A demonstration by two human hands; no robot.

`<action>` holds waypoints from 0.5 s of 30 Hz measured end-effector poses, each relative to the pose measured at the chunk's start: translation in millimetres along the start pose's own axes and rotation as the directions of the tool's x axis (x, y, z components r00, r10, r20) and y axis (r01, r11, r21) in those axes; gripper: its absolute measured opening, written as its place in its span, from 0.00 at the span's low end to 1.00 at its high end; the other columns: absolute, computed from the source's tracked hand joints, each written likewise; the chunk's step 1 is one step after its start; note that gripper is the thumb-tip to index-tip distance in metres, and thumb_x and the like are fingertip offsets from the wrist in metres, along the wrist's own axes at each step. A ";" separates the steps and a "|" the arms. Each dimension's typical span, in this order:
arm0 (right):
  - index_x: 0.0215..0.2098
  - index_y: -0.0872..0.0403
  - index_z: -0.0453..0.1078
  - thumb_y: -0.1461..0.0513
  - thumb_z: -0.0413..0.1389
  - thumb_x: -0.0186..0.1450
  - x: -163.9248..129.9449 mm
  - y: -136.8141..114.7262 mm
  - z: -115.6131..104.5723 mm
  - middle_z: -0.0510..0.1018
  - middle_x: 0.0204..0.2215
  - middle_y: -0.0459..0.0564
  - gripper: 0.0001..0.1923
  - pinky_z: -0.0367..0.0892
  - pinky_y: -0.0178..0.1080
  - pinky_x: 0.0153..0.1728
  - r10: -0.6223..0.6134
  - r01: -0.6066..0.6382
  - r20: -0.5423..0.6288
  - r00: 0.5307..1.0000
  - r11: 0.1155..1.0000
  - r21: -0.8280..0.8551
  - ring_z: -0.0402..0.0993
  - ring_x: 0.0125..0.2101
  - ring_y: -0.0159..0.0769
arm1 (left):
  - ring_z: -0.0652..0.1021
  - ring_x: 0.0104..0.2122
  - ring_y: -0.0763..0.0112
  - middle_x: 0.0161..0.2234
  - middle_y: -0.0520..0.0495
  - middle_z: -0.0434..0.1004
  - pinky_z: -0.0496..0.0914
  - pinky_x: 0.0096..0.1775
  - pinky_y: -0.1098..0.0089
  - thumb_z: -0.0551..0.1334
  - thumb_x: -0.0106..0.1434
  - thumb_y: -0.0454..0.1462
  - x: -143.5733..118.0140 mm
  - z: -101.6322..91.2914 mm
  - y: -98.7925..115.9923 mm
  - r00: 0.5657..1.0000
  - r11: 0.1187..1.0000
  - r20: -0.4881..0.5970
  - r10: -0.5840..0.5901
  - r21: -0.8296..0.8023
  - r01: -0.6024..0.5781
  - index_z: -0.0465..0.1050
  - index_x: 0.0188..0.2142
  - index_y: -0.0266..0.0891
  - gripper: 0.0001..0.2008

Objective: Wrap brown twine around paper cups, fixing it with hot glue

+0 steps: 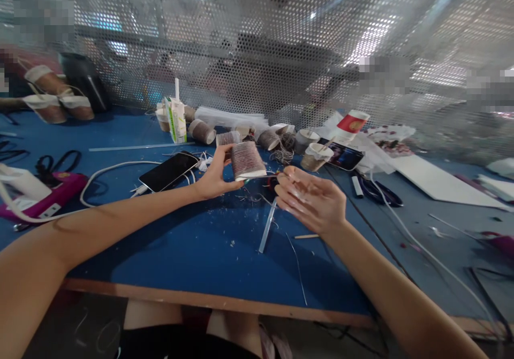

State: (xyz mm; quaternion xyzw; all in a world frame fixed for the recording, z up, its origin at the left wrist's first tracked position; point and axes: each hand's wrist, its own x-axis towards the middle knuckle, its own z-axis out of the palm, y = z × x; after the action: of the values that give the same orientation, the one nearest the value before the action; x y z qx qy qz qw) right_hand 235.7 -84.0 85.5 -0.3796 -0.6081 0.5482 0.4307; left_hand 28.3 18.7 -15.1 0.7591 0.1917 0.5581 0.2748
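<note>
Two bare hands are at work above the blue tabletop [160, 252], midway along its near edge! The left hand [214, 177] has its thumb and fingers parted just wide enough to grip a paper cup wrapped in brown twine [248, 161], white rim facing the near edge, lifted clear of the surface. Over on the right, the right hand [311, 198] curls its fingers close beside that rim; whether the fingertips pinch anything, I cannot tell. Below them lies a narrow translucent strip [267, 228], pointing at the near edge. A black-screened phone [171, 172] rests toward the left edge, and a white-and-green drink carton [176, 121] stands toward the far edge.
</note>
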 end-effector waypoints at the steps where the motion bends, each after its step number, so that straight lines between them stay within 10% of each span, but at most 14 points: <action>1: 0.28 0.47 0.52 0.46 0.50 0.55 -0.4 -2.2 -1.2 0.52 0.20 0.40 0.17 0.55 0.38 0.18 -0.016 0.016 -0.017 1.000 1.000 -0.006 0.49 0.18 0.31 | 0.69 0.59 0.49 0.57 0.36 0.59 0.67 0.59 0.45 0.69 0.53 0.46 -0.1 -0.2 0.3 0.999 1.000 0.031 -0.013 -0.006 0.013 0.50 0.60 0.45 0.40; 15: 0.20 0.49 0.53 0.52 0.54 0.56 12.1 19.7 -18.2 0.65 0.17 0.44 0.17 0.61 0.37 0.20 0.018 -0.067 -0.329 0.944 0.988 -0.138 0.62 0.18 0.32 | 0.70 0.58 0.51 0.58 0.37 0.61 0.68 0.59 0.48 0.69 0.53 0.44 0.0 -4.3 6.0 0.990 0.995 0.131 -0.060 -0.073 0.070 0.52 0.60 0.45 0.40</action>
State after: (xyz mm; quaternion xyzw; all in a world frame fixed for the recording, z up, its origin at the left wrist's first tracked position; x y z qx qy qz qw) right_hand 248.4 -64.3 67.7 -0.5089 -0.5588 0.4405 0.4845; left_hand 24.1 14.9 -10.3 0.7755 0.1764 0.5059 0.3340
